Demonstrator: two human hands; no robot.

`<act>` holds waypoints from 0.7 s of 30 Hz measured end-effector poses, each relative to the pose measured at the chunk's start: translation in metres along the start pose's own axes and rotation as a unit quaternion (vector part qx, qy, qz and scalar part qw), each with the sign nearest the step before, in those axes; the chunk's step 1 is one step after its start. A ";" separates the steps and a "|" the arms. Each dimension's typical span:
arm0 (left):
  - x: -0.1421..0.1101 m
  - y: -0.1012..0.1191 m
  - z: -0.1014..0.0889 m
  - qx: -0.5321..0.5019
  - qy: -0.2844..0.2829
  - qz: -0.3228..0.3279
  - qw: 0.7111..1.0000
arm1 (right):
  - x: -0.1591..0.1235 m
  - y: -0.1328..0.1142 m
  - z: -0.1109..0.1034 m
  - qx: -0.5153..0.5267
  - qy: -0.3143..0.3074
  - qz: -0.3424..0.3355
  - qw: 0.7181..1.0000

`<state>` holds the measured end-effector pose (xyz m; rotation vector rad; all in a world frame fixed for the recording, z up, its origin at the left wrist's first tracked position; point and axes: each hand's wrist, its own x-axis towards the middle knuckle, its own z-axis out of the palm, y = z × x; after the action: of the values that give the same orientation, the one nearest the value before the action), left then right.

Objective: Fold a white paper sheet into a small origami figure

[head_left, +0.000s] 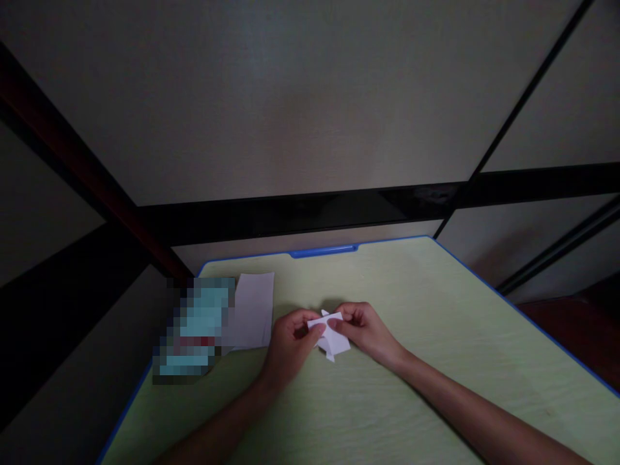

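A small piece of folded white paper [339,340] is held between my two hands, a little above or on the table. My left hand [290,339] pinches its left side, thumb on top and fingers curled behind. On the upper right, my right hand [364,326] grips it the same way, thumb pressing the near face. Narrow pointed flaps stick out at the paper's top and bottom. The fingers hide part of its left and upper edges.
The pale green table [436,297] has a blue rim and a blue grip strip [324,251] at its far edge. White paper sheets [252,310] lie left of my hands, beside a blurred teal item [201,323]. A panelled wall or cabinet [300,116] stands right behind.
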<state>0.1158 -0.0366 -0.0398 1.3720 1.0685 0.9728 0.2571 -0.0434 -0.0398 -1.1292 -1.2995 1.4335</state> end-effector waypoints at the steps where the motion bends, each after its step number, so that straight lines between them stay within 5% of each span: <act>1: 0.000 0.000 0.000 0.000 -0.001 0.003 1.000 | 0.000 0.000 0.000 0.001 -0.001 0.001 1.000; 21: -0.003 0.001 -0.002 0.008 0.025 0.044 0.999 | 0.002 0.005 -0.009 0.064 -0.020 0.005 0.998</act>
<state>0.1132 -0.0387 -0.0386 1.4248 1.0627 1.0697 0.2653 -0.0404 -0.0451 -1.0280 -1.2129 1.5312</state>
